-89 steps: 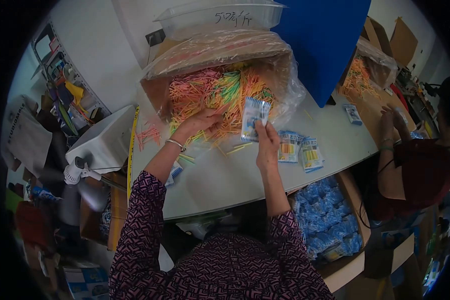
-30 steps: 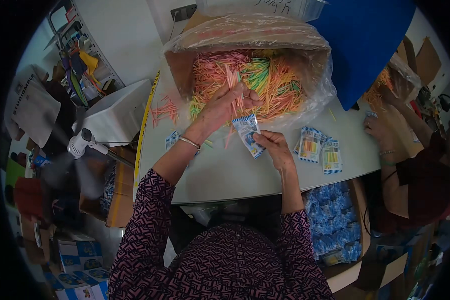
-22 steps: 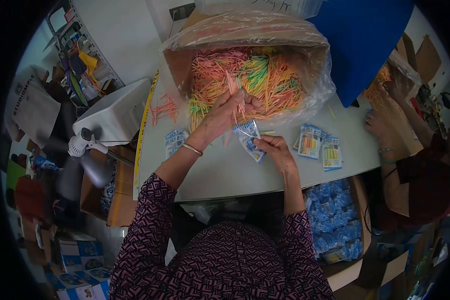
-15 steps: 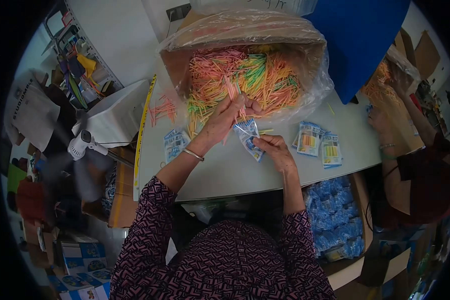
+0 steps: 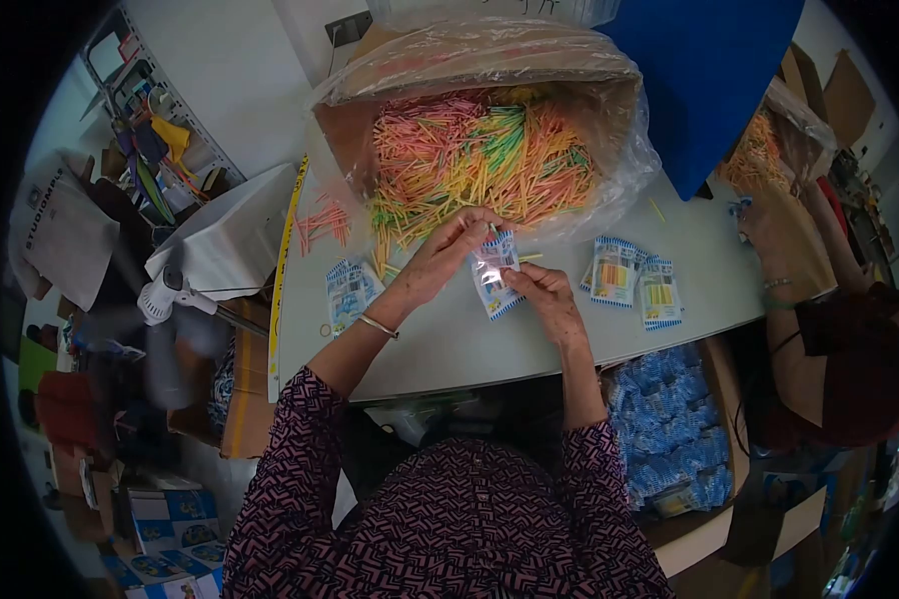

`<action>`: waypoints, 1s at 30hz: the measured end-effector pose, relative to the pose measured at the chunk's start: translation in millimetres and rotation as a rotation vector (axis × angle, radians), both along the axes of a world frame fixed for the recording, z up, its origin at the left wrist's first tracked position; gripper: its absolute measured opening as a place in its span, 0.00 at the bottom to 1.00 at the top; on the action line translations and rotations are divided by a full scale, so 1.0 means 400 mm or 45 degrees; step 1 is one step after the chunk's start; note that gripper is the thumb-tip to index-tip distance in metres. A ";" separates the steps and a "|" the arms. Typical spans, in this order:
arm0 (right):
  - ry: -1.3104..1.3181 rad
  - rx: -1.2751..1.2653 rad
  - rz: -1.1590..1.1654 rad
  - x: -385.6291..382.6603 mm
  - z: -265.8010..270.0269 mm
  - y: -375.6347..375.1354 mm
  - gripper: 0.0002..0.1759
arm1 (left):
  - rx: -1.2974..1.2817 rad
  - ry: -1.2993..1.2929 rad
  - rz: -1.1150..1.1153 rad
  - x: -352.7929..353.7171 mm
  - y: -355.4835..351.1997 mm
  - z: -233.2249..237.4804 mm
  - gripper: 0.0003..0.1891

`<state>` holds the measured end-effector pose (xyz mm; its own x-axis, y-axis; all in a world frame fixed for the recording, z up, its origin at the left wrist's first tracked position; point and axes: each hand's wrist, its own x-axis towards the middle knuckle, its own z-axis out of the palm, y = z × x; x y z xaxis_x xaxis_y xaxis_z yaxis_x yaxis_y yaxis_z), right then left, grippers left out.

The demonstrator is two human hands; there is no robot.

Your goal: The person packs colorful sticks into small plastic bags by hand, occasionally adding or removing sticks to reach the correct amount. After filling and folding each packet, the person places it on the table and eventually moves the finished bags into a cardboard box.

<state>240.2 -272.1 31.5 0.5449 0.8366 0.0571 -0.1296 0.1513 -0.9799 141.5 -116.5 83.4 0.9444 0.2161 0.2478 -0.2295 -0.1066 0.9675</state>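
In the head view, a small clear plastic packet [image 5: 493, 282] with blue-striped ends hangs between my two hands over the table. My left hand [image 5: 448, 262] is closed at its top end, fingers pinched together. Pinkish sticks show faintly through the upper part of the packet. Lower down, my right hand [image 5: 549, 298] grips the packet's right side between thumb and fingers. Just behind my hands, a large heap of thin coloured sticks [image 5: 489, 165] in pink, orange, yellow and green fills a plastic-lined cardboard box [image 5: 342, 150] lying open toward me.
Filled packets [image 5: 612, 272] lie to the right, and flat blue-and-white packets [image 5: 350, 290] to the left. Loose pink sticks [image 5: 322, 225] lie beside the box. Below the table edge stands a carton of blue packets [image 5: 669, 429]. A fan [image 5: 162, 299] is at left; a co-worker's arm [image 5: 784, 329] at right.
The bunch of pink sticks that stood up from my left hand no longer shows above it. My left fingers have come to the packet's top, and the packet is more upright.
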 end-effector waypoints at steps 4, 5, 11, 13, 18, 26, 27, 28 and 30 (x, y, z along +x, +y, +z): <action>0.026 0.030 -0.012 0.010 -0.008 0.032 0.14 | -0.073 0.045 0.068 0.024 0.021 -0.010 0.17; 0.028 0.033 -0.011 0.013 -0.009 0.042 0.14 | -0.060 0.052 0.142 0.031 0.027 -0.010 0.17; -0.005 0.075 -0.011 0.033 -0.016 0.068 0.13 | 0.371 0.135 0.009 0.037 0.054 0.005 0.18; 0.056 0.077 -0.014 0.032 -0.009 0.064 0.12 | 0.325 0.125 0.021 0.039 0.057 0.017 0.16; 0.151 0.173 -0.018 0.013 0.012 0.070 0.11 | 0.552 -0.012 0.082 0.051 0.063 0.005 0.15; 0.087 0.127 0.063 0.049 -0.021 0.047 0.09 | 0.084 0.093 -0.030 0.054 0.058 0.012 0.22; 0.128 0.162 0.037 0.048 -0.017 0.044 0.09 | 0.086 0.091 -0.032 0.051 0.057 0.009 0.22; 0.172 0.197 0.012 0.046 -0.014 0.042 0.09 | 0.145 0.159 -0.039 0.045 0.055 0.006 0.22; 0.174 0.159 0.017 0.033 0.009 0.036 0.10 | 0.202 0.235 -0.045 0.041 0.055 0.003 0.22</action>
<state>253.3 -257.7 35.0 0.5433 0.8351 0.0868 -0.2634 0.2677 -0.9268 157.7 -94.7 84.4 0.9832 0.1539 0.0985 -0.0566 -0.2557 0.9651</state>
